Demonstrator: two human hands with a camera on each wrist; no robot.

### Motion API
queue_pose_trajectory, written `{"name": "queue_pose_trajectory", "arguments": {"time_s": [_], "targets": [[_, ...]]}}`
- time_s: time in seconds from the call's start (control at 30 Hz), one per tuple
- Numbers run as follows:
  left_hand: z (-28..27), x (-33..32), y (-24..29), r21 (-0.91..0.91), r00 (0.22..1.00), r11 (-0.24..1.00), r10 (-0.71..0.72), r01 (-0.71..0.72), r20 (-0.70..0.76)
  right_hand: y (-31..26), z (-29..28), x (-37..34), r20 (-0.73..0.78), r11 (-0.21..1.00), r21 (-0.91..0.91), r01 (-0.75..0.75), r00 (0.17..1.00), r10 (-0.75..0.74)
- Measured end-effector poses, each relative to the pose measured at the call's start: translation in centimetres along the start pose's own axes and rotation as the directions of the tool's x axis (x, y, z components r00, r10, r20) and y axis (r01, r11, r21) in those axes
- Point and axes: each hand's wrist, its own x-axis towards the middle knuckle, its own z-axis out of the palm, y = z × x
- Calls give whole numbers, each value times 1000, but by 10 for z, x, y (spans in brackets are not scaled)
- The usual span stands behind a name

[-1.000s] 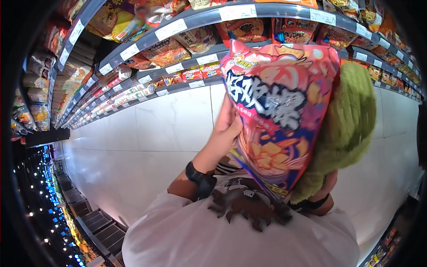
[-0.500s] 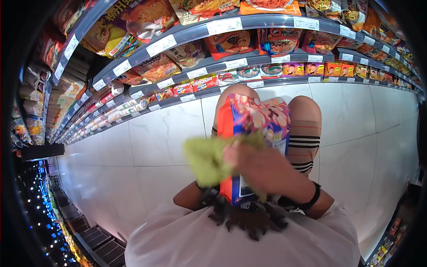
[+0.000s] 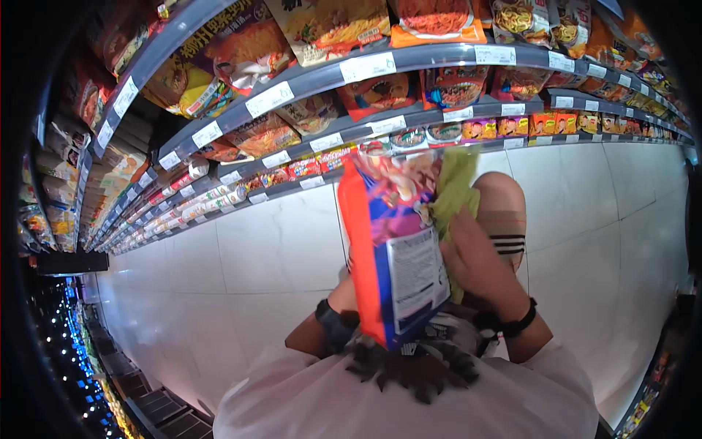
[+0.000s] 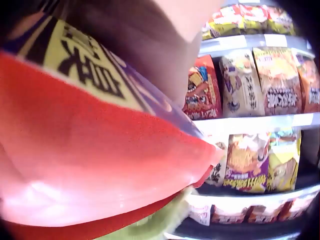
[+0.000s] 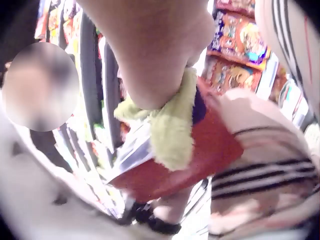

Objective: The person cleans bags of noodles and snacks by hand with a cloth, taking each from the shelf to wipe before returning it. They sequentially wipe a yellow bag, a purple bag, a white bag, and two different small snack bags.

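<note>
A red, purple and pink bag of instant noodles (image 3: 373,252) is held upright in front of the chest, its white printed label panel facing up. My left hand (image 4: 160,45) grips it from the far left side; in the head view the bag hides those fingers. A fluffy green cloth (image 3: 457,186) hangs along the bag's right edge. My right hand (image 3: 472,256) holds this cloth with curled fingers, against the bag's right side. In the right wrist view, the cloth (image 5: 172,132) drapes over the bag's red end panel (image 5: 210,157).
Curved grey shelves (image 3: 314,77) with price tags run across the front, stocked with noodle bags (image 3: 431,18) and small packets (image 3: 479,130). More shelving continues down the left. White tile floor (image 3: 278,256) lies below, and a bent knee (image 3: 501,197) is just beyond the right hand.
The bag has turned from its illustrated front to its labelled back, showing its red side. The green cloth went from behind the bag, across to its left, then back to its right edge.
</note>
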Motion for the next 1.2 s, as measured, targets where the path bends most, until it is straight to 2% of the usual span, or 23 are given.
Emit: {"name": "queue_pose_trajectory", "arguments": {"time_s": [0.03, 0.07, 0.13, 0.17, 0.27, 0.37, 0.4, 0.47, 0.5, 0.53, 0.57, 0.6, 0.63, 0.67, 0.73, 0.77, 0.8, 0.87, 0.9, 0.97, 1.0, 1.13, 1.2], "targets": [[-5, -14, 2, -26, 1000, 1000, -12, 12, 3, -3, -1, -1, 199, 974, 175, -146, 974, 110], [-4, -16, -2, -53, 1000, 998, -30, 30, 4, -11, -2, -1, 190, 975, 173, -137, 976, 103], [-2, -22, -4, -111, 997, 991, -76, 76, 3, -28, -3, -3, 91, 957, 283, 65, 991, -95], [0, -24, -5, -144, 995, 985, -98, 98, 6, -30, -2, -9, 89, 958, 277, 71, 991, -99], [4, -29, -10, -248, 988, 956, -154, 156, 26, -28, 6, -30, 128, 950, 312, 32, 989, -75], [-6, -34, -8, -351, 979, 914, -195, 202, 56, -26, 9, -44, 132, 905, 412, -104, 990, 53], [-4, -35, -10, -386, 976, 897, -208, 216, 64, -27, 12, -47, 133, 911, 402, -92, 990, 41], [32, 10, -6, -457, 970, 856, -231, 241, 78, -24, 25, -56, 135, 656, 711, -253, 965, 226], [33, 12, -4, -489, 966, 834, -243, 253, 86, -25, 34, -63, 184, 556, 770, -315, 943, 279], [37, 11, 0, -496, 970, 834, -229, 239, 83, -33, 30, -57, 185, 565, 765, -309, 946, 266], [44, 10, 7, -466, 995, 880, -98, 90, 6, -45, 24, -51, 315, 372, 795, -480, 850, 423], [47, 11, 12, -425, 997, 903, 38, -63, -68, -53, 21, -43, 452, 148, 781, -607, 713, 536], [46, 5, 6, -447, 994, 891, 43, -82, -98, -55, 23, -35, 565, -68, 740, -670, 563, 602], [43, 3, 4, -453, 993, 886, 59, -100, -103, -55, 25, -32, 563, -51, 738, -673, 573, 596], [33, -1, 6, -476, 998, 877, 54, -64, -36, -52, 34, -35, 576, -240, 812, -532, 664, 476], [30, -6, 11, -528, 1000, 849, 19, -28, -21, -36, 49, -45, 611, -350, 792, -501, 666, 428], [23, -10, 13, -535, 999, 844, 25, -40, -34, -39, 50, -43, 619, -345, 785, -515, 664, 420], [8, -16, 13, -528, 992, 847, 5, 61, 123, -45, 51, -36, 581, -298, 814, -499, 704, 407], [-1, -19, 6, -499, 993, 865, 1, 58, 118, -38, 59, -39, 593, -291, 805, -517, 703, 393], [-9, -27, 6, -478, 995, 878, 16, 31, 94, -19, 78, -53, 663, -387, 746, -542, 662, 350], [-12, -29, 7, -447, 996, 895, 24, 19, 90, -21, 76, -49, 674, -376, 736, -563, 659, 333], [-20, -36, 33, -527, 996, 846, 54, -82, -68, -50, 50, -25, 599, -339, 799, -497, 701, 386], [-42, -30, 59, -485, 936, 811, 206, -326, -285, -49, 48, -21, 577, -328, 816, -476, 713, 399]]}}
